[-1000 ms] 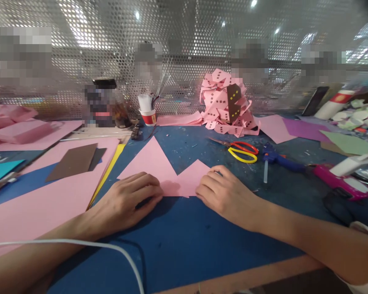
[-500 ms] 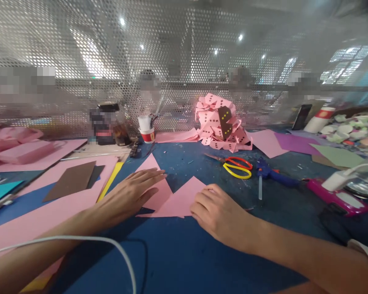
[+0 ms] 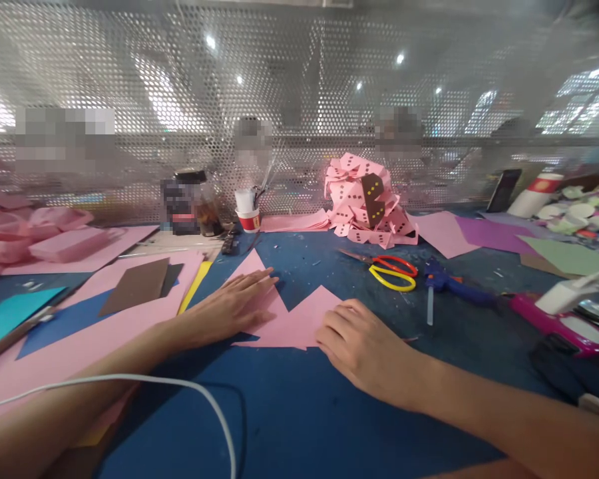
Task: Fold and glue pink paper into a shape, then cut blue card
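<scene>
hands (image 3: 232,309) (image 3: 358,346) on pink paper (image 3: 299,320); tabletop (image 3: 289,406) spreads past edge

Left hand (image 3: 242,303) spread flat, fingers (image 3: 253,282) extended; right hand (image 3: 354,342) curled, palm down.

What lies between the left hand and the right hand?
In the head view, folded pink paper spans the stretch from left hand to right hand; blue tabletop shows in the notch between its peaks.

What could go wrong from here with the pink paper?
The pink paper might shift or crease: the left hand lies over its left peak while the right hand covers its right side. The white cable crosses in front of the left forearm and could catch.
</scene>
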`<state>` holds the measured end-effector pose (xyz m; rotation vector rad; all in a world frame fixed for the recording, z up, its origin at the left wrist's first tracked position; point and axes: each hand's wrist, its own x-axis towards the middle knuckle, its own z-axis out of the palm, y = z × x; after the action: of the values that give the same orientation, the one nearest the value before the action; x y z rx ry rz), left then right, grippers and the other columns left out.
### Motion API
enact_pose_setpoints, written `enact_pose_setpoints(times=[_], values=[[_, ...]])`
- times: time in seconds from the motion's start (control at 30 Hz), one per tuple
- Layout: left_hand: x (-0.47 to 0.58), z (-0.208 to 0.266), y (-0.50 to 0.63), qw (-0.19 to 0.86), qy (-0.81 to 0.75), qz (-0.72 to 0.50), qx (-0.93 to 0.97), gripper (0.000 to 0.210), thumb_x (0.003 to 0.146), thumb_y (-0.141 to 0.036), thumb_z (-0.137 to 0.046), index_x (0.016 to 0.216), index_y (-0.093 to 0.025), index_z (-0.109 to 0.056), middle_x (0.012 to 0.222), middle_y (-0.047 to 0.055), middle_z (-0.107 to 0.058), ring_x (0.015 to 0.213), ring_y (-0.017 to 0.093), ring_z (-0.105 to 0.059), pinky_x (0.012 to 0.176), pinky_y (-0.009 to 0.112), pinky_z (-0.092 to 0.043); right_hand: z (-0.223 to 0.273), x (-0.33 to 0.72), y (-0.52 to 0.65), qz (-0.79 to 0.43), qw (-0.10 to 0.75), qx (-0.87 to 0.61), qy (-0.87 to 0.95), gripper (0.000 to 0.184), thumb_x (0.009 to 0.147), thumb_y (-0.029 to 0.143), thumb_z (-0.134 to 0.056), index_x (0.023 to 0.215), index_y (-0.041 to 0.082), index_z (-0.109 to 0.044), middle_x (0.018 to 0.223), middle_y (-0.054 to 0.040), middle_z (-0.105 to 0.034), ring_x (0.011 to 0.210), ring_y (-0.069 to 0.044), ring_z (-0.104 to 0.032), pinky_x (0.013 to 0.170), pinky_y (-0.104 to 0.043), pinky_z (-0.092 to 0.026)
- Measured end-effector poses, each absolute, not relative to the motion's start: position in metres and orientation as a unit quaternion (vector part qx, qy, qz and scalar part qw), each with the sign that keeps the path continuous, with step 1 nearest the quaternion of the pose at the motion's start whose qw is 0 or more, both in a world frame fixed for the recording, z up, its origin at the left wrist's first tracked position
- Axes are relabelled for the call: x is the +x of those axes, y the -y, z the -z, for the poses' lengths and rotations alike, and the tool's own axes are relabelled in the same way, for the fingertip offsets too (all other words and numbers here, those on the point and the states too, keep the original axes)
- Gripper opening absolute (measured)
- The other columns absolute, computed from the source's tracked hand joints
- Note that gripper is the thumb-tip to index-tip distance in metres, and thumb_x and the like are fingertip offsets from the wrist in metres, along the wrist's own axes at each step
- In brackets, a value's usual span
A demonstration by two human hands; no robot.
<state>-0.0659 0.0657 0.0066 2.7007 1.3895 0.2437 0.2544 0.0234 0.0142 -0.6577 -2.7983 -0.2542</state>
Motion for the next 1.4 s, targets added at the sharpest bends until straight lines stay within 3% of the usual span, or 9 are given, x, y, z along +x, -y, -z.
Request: enact_pose_setpoints(times=[0.1, 0.37, 0.57, 0.7, 0.8, 0.87, 1.0, 1.17, 1.4], values=[[-0.068, -0.011, -0.060, 0.052, -0.466, -0.073, 0.880, 0.078, 0.096, -0.062, -0.054, 0.160, -0.028, -0.027, 0.166, 0.011, -0.029, 0.151, 0.032, -0.031, 0.123, 0.050, -0.029, -0.015, 0.255, -0.023, 0.087, 0.132, -0.221, 0.962, 0.016, 0.098, 0.010, -0.047, 0.094, 0.017, -0.060, 0.094, -0.0072, -0.060, 0.094, -0.023, -0.054, 0.092, -0.041, -0.041], [-0.074, -0.006, -0.061, 0.059, -0.476, -0.053, 0.876, 0.077, 0.098, -0.065, -0.046, 0.162, -0.029, -0.021, 0.167, 0.007, -0.025, 0.154, 0.029, -0.024, 0.127, 0.050, -0.017, -0.017, 0.254, -0.023, 0.088, 0.136, -0.218, 0.962, 0.014, 0.097, 0.009, -0.049, 0.095, 0.018, -0.060, 0.093, -0.0066, -0.060, 0.091, -0.022, -0.055, 0.092, -0.042, -0.041], [-0.067, -0.002, -0.072, 0.052, -0.511, -0.079, 0.855, 0.077, 0.096, -0.069, -0.044, 0.159, -0.026, -0.030, 0.165, 0.008, -0.031, 0.153, 0.030, -0.028, 0.126, 0.051, -0.019, -0.019, 0.254, -0.023, 0.088, 0.121, -0.221, 0.964, 0.015, 0.097, 0.009, -0.049, 0.097, 0.018, -0.060, 0.094, -0.0060, -0.060, 0.091, -0.022, -0.055, 0.092, -0.042, -0.040], [-0.060, 0.000, -0.078, 0.033, -0.536, -0.120, 0.835, 0.076, 0.097, -0.067, -0.045, 0.156, -0.020, -0.035, 0.164, 0.015, -0.033, 0.151, 0.034, -0.031, 0.123, 0.058, -0.023, -0.019, 0.254, -0.023, 0.086, 0.120, -0.222, 0.964, 0.015, 0.097, 0.009, -0.049, 0.098, 0.018, -0.061, 0.094, -0.0059, -0.061, 0.092, -0.022, -0.055, 0.093, -0.042, -0.040], [-0.056, -0.006, -0.075, 0.015, -0.543, -0.165, 0.823, 0.064, 0.099, -0.059, -0.047, 0.150, -0.019, -0.044, 0.161, 0.017, -0.037, 0.147, 0.035, -0.037, 0.120, 0.059, -0.030, -0.018, 0.255, -0.023, 0.090, 0.128, -0.220, 0.963, 0.016, 0.098, 0.009, -0.049, 0.098, 0.017, -0.062, 0.093, -0.0061, -0.062, 0.091, -0.022, -0.056, 0.092, -0.042, -0.040], [-0.051, -0.014, -0.065, 0.008, -0.526, -0.203, 0.826, 0.048, 0.102, -0.051, -0.047, 0.141, -0.024, -0.052, 0.155, 0.012, -0.046, 0.139, 0.030, -0.047, 0.116, 0.052, -0.039, -0.017, 0.255, -0.024, 0.096, 0.137, -0.214, 0.962, 0.017, 0.099, 0.010, -0.049, 0.098, 0.018, -0.064, 0.091, -0.0063, -0.063, 0.091, -0.022, -0.057, 0.092, -0.042, -0.040], [-0.034, -0.030, -0.033, 0.048, -0.386, -0.286, 0.876, 0.017, 0.100, -0.031, -0.057, 0.107, -0.024, -0.071, 0.117, 0.008, -0.067, 0.109, 0.022, -0.064, 0.096, 0.036, -0.053, -0.017, 0.255, -0.024, 0.111, 0.146, -0.210, 0.960, 0.018, 0.100, 0.012, -0.049, 0.097, 0.018, -0.066, 0.089, -0.0069, -0.065, 0.090, -0.022, -0.058, 0.092, -0.041, -0.040], [-0.015, -0.033, -0.004, 0.057, -0.319, -0.192, 0.926, 0.017, 0.102, -0.020, -0.051, 0.101, -0.020, -0.068, 0.094, 0.006, -0.066, 0.088, 0.019, -0.063, 0.078, 0.032, -0.051, -0.016, 0.255, -0.025, 0.111, 0.142, -0.216, 0.960, 0.019, 0.101, 0.012, -0.048, 0.098, 0.017, -0.066, 0.090, -0.0071, -0.065, 0.090, -0.022, -0.058, 0.092, -0.041, -0.039], [-0.013, -0.024, -0.004, -0.030, -0.293, -0.146, 0.944, 0.024, 0.105, -0.015, -0.040, 0.098, -0.014, -0.063, 0.090, 0.007, -0.063, 0.082, 0.019, -0.059, 0.073, 0.033, -0.050, -0.018, 0.255, -0.026, 0.105, 0.120, -0.219, 0.963, 0.019, 0.100, 0.010, -0.047, 0.097, 0.016, -0.065, 0.091, -0.0068, -0.063, 0.090, -0.021, -0.057, 0.092, -0.041, -0.039]])
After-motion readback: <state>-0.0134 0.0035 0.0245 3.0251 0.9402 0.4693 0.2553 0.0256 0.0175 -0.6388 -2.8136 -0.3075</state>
